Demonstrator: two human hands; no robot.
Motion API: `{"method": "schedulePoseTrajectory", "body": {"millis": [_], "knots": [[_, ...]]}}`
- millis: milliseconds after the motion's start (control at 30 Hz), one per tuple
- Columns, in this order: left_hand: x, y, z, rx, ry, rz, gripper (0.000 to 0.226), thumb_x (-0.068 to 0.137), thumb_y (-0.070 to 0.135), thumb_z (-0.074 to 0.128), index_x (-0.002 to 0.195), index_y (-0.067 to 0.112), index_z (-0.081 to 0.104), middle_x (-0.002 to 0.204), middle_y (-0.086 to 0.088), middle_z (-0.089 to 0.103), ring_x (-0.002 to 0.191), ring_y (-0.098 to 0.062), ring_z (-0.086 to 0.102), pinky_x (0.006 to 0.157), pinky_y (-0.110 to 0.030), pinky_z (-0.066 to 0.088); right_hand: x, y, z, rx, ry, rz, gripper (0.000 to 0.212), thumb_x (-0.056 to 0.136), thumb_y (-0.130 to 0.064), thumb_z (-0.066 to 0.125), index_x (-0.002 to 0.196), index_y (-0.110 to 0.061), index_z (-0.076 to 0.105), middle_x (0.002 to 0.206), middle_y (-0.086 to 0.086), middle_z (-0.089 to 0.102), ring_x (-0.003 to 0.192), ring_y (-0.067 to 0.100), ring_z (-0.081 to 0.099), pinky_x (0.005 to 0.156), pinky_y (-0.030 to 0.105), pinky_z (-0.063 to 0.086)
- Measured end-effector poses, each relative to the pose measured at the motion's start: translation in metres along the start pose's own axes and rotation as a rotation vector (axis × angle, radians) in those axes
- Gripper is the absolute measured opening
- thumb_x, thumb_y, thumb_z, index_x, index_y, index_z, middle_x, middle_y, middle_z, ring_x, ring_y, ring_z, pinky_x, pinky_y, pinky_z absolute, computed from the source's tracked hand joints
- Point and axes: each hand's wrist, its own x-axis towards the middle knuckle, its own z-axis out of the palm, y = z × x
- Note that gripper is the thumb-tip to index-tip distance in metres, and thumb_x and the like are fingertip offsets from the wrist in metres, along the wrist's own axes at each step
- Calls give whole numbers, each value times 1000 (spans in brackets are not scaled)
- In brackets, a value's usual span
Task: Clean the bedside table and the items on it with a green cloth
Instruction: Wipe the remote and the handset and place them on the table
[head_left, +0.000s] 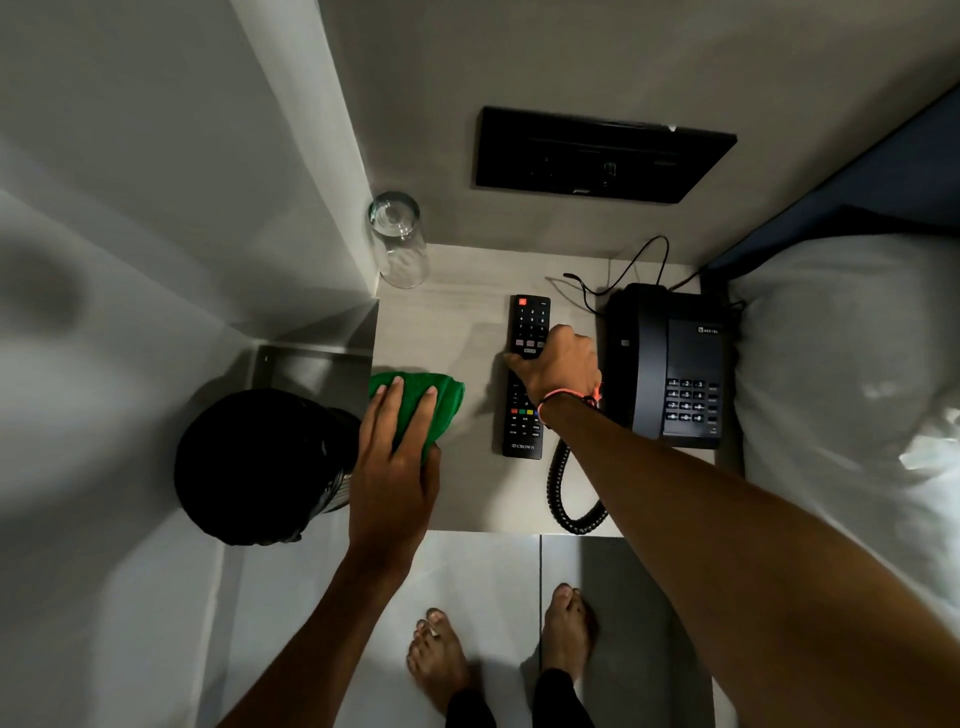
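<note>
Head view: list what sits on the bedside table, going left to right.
green cloth under the left hand → remote gripped by the right hand → telephone. The glass overlaps the cloth's span, so it is left out.

Both bare forearms reach up from 6 o'clock: the left hand (395, 457) lies palm-down with fingers straight toward 12 o'clock and thumb tucked at its 3 o'clock side, while the right hand (558, 366), banded at the wrist, curls its fingers downward in a grip.
</note>
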Motion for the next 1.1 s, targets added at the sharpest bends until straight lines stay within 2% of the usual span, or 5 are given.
{"method": "schedulePoseTrajectory", "body": {"millis": [367, 600, 733, 833, 1100], "knots": [[-1, 3, 0, 45, 65, 29, 42, 95, 6, 52, 137, 4, 56, 145, -26, 48, 136, -42, 43, 112, -46, 36, -1, 5, -6, 14, -30, -35, 62, 80, -61, 68, 116, -11, 59, 114, 12, 63, 107, 32, 61, 87, 47, 55], [-3, 11, -5, 23, 69, 51, 45, 97, 17, 40, 137, 4, 56, 146, -24, 47, 137, -42, 43, 111, -48, 39, -11, 14, -14, 185, 2, -336, 48, 96, -44, 54, 131, -10, 55, 123, 13, 58, 113, 26, 56, 96, 42, 52], [3, 22, -15, 5, 74, 60, 47, 91, 4, 56, 138, 6, 55, 148, -23, 45, 138, -41, 41, 111, -52, 41, -20, 0, -32, 841, -550, 57, 45, 88, -53, 64, 97, -10, 70, 102, 18, 74, 89, 25, 71, 90, 41, 58], [8, 35, -29, -5, 84, 98, 57, 85, -3, 63, 141, 4, 51, 147, -23, 46, 138, -42, 41, 108, -54, 43, -30, -3, -51, 875, -1009, 124, 63, 79, -64, 65, 108, -9, 66, 99, 11, 75, 97, 23, 73, 88, 36, 58], [17, 55, -80, -254, -35, 101, 100, 85, 15, 69, 158, 21, 1, 160, -14, 26, 146, -29, 33, 109, -48, 44, -58, -18, -100, 1010, -1106, 19, 8, 83, -18, 74, 80, -12, 79, 98, 17, 49, 78, 19, 48, 73, 31, 60]]}}
